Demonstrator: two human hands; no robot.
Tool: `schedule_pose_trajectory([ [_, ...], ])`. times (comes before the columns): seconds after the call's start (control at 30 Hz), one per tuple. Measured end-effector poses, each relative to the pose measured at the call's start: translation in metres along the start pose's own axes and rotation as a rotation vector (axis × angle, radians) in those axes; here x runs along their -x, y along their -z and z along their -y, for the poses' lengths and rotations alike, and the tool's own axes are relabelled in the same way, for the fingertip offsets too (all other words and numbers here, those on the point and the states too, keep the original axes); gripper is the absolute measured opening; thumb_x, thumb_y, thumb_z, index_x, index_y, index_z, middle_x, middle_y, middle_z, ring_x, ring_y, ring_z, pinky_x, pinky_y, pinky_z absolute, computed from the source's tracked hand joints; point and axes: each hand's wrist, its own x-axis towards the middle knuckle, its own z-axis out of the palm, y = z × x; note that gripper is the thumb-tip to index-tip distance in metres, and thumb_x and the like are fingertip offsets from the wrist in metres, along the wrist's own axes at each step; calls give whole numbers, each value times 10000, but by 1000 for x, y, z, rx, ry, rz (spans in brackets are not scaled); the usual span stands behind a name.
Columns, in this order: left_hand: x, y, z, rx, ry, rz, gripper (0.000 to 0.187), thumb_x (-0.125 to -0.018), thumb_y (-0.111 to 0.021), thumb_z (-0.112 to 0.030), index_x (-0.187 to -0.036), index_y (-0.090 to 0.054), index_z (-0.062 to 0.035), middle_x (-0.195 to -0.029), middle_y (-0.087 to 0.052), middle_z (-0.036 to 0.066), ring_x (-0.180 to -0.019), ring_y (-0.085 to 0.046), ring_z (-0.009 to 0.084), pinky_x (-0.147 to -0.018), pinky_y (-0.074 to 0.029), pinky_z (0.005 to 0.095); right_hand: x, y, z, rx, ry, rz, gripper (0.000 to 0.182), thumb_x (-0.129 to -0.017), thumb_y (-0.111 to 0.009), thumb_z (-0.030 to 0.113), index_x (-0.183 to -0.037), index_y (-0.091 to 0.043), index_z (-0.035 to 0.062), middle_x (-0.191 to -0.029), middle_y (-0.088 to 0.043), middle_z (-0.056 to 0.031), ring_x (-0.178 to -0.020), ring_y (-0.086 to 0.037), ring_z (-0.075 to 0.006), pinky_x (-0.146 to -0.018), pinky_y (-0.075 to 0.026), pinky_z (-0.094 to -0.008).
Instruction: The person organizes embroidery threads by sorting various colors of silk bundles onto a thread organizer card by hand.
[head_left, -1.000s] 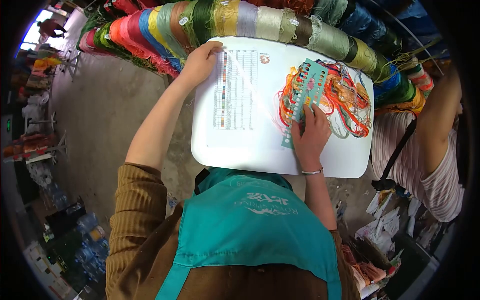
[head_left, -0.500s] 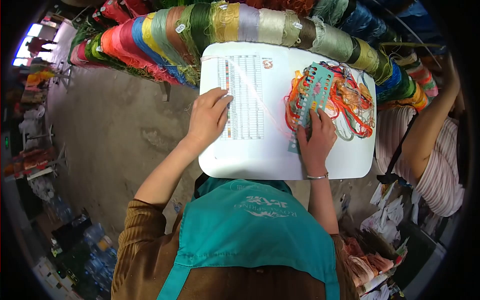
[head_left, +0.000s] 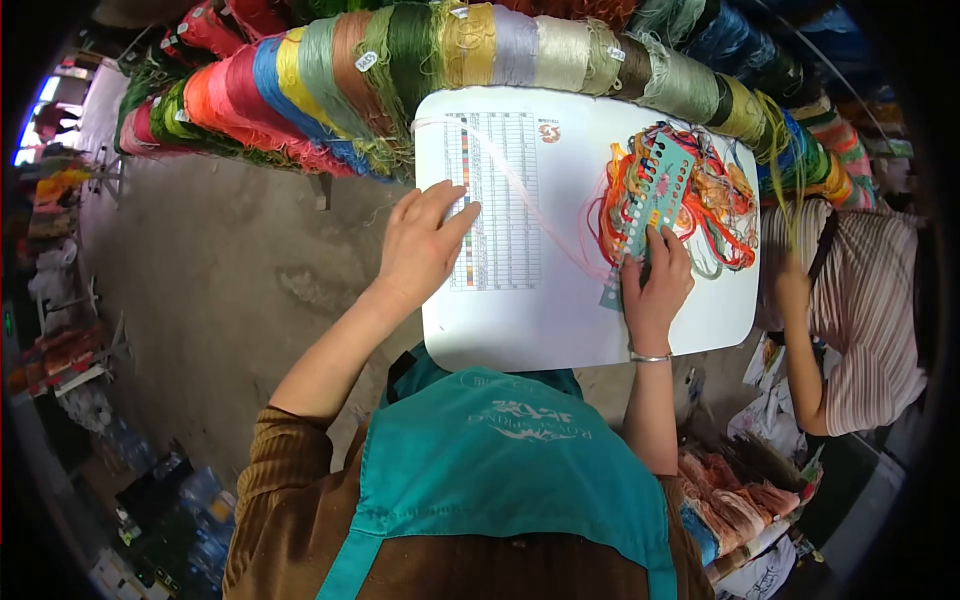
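A white board (head_left: pixel 480 335) lies in front of me, with a printed chart (head_left: pixel 515 200) on its left half. My left hand (head_left: pixel 425 235) rests at the chart's left edge, fingers apart, holding nothing. On the right, my right hand (head_left: pixel 657 285) touches the lower part of a green punched card (head_left: pixel 662 185), thumb at its left and fingers on its face. Colourful thread skeins (head_left: pixel 720 225) hang through the card's holes and spread over the board. A pale pink strand (head_left: pixel 520 190) runs from the chart's top to the card.
Behind the board is a rack of coloured thread hanks (head_left: pixel 400 55). At the right a person in a striped top (head_left: pixel 870 300) holds yellow-green threads (head_left: pixel 790 170). More thread bundles (head_left: pixel 740 490) lie at the lower right.
The board, card and both my hands appear slightly further right in view. The other person's arm has come down, and yellow-green threads now show at their hand.
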Motion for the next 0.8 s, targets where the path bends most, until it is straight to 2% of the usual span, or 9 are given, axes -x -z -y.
schedule_pose_trajectory([
  [0.3, 1, -1, -6, -10, 22, -3, 474, -770, -659, 15, -1221, -639, -129, -1312, -538, 110, -1276, -494, 305, -1076, -368, 487, 0, 0, 1, -2, -6, -1, 517, -820, -706, 214, -1301, -576, 80, -1342, -529, -140, -1251, -477, -340, -1018, -344, -459],
  [0.47, 1, -4, -12, -55, 31, -55, 490, -747, -655, 23, -1219, -640, -109, -1276, -552, 106, -1242, -508, 308, -1033, -398, 477, -2, 4, 3, -57, 20, -43, 489, -820, -704, 208, -1272, -587, 62, -1318, -541, -151, -1234, -487, -355, -1011, -355, -471],
  [0.53, 0, -5, -18, -50, 62, -46, 490, -737, -652, 26, -1211, -644, -99, -1251, -563, 105, -1209, -522, 309, -1010, -417, 464, -8, 10, 11, -107, 185, -124, 460, -809, -701, 189, -1237, -603, 53, -1268, -566, -161, -1209, -510, -362, -986, -379, -479],
  [0.57, 0, -5, -21, -34, 90, -29, 490, -728, -649, 28, -1203, -647, -89, -1227, -574, 104, -1177, -535, 310, -987, -436, 451, -10, 15, 25, -100, 239, -151, 379, -810, -680, 178, -1169, -639, 63, -1224, -590, -147, -1186, -533, -361, -959, -401, -480],
  [0.67, -1, -10, -25, -53, 95, -41, 478, -718, -645, 30, -1185, -651, -67, -1195, -588, 104, -1125, -551, 313, -955, -463, 428, -21, 19, 48, -236, 427, 6, 348, -794, -678, 216, -1128, -689, 122, -1269, -583, -89, -1232, -515, -327, -986, -390, -467],
  [0.8, -2, -8, -33, -65, 124, -35, 468, -730, -649, 22, -1192, -641, -53, -1193, -588, 115, -1109, -558, 317, -946, -472, 430, -27, 2, 50, -255, 561, 161, 448, -781, -723, 283, -1204, -672, 146, -1331, -554, -99, -1308, -463, -308, -1048, -349, -475],
])
